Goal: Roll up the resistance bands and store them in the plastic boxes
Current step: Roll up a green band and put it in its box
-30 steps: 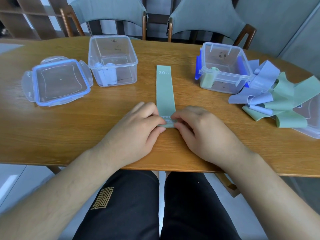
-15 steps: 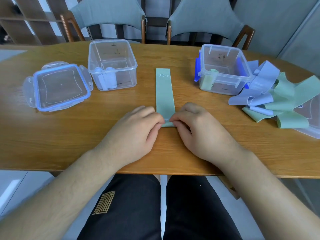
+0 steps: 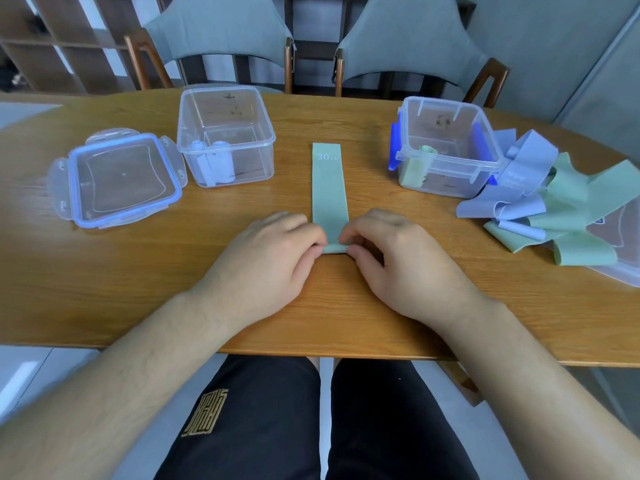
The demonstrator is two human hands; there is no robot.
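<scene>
Rolling step, starting: flat pale-green resistance band (image 3: pixel 329 195) on wooden worktop (image 3: pixel 138 271).
Left hand (image 3: pixel 266 258) and right hand (image 3: pixel 398 258) pinch its near end; next likely needs even, tight rolling away from them.

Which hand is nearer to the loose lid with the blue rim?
Left. The left hand is right of the lid, pinching the green band at its near end; the right hand is farther right, across the band.

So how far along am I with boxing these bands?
Done: two pale rolls in the left box, one green roll in the right box. In hand: left hand and right hand pinch the near end of the flat green band, starting its roll. Left: the loose band pile.
</scene>
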